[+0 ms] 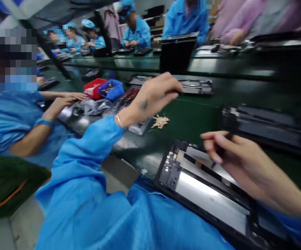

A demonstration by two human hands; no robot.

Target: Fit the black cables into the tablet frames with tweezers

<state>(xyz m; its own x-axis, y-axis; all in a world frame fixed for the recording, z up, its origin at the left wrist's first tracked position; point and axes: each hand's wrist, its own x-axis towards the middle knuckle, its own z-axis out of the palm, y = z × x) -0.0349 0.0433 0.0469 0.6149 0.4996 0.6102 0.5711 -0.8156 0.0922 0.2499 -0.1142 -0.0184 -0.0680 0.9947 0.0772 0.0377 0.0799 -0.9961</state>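
Observation:
My left hand (155, 95) reaches forward over the green belt (192, 118), its fingers closed on the near edge of a flat black device panel (197, 86). My right hand (233, 156) is lower right and pinches a thin dark tool (219, 152), though motion blur hides what kind. The tool's tip hovers over an open tablet back (205, 194) with a silvery metal plate and a dark frame. This tablet lies tilted at the belt's near edge against my blue sleeve (88, 166).
A red bin (94, 86) and a blue bin (111, 89) stand left of my left hand. A co-worker's hands (61, 100) rest on plastic bags. Tan scraps (160, 121) lie on the belt. Another black panel (270, 125) sits at right, an upright black box (177, 52) behind.

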